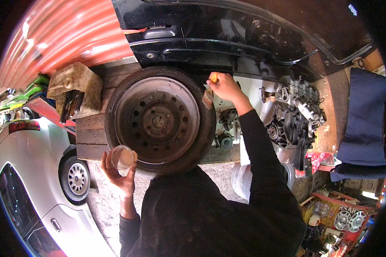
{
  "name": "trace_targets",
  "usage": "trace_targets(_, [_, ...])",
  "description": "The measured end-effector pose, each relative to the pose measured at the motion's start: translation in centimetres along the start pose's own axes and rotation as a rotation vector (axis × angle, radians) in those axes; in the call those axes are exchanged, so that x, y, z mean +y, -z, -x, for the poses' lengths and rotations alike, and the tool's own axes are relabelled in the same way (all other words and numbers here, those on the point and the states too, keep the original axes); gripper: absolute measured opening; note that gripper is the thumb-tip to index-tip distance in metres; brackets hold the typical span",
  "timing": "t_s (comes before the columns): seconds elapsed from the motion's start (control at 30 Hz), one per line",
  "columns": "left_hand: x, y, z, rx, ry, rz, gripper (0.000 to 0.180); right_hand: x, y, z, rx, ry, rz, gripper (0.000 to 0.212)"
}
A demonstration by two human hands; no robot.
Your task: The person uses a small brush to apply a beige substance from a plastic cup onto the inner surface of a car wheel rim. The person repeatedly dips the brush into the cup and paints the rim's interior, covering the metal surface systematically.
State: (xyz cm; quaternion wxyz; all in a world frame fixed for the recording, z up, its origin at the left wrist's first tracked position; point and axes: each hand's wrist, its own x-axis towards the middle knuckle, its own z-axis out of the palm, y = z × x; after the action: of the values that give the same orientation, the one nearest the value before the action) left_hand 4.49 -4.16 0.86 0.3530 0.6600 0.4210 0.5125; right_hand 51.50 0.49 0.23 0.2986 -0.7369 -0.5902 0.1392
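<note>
A car tyre (205, 137) on a brown, rusty-looking steel wheel (176, 105) lies before me on a wooden bench. My right hand (226, 88) is closed round the yellow handle of a paintbrush (208, 97). The bristles point down at the upper right part of the tyre and seem to touch its sidewall. In my left hand (123, 183), fingers wrap a small clear cup (122, 158) with a pale brownish liquid inside. This cup is over the tyre's lower left edge, tilted somewhat toward the camera.
Right of the tyre sit metal parts (226, 139) and an engine (294, 115). A grimy box (75, 88) with tools stands at the bench's left. Behind the bench rises a black car body panel (193, 47). A silver car (34, 171) is parked at left.
</note>
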Motion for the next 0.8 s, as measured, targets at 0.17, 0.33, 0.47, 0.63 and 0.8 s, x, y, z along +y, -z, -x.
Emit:
trace_targets(0.17, [0.0,0.0,0.0,0.016,0.0,-0.012,0.095,-1.3,-3.3,-2.0,0.158,0.208,-0.254,0.014])
trace_targets(0.33, [-0.1,0.4,0.3,0.04,0.023,0.007,0.094,-2.1,0.0,-1.7,-0.118,0.034,0.004,0.016])
trace_targets(0.47, [-0.5,0.8,0.5,0.048,-0.016,-0.007,0.094,-2.8,1.4,-2.2,-0.224,0.002,0.111,0.021])
trace_targets(0.63, [-0.7,0.8,0.5,0.045,-0.013,0.014,0.095,-2.0,-1.4,-3.1,0.107,0.129,-0.219,0.014])
trace_targets(0.8, [-1.1,0.8,0.5,0.077,0.002,0.005,0.097,0.4,-1.2,-2.0,-0.052,0.082,-0.264,0.014])
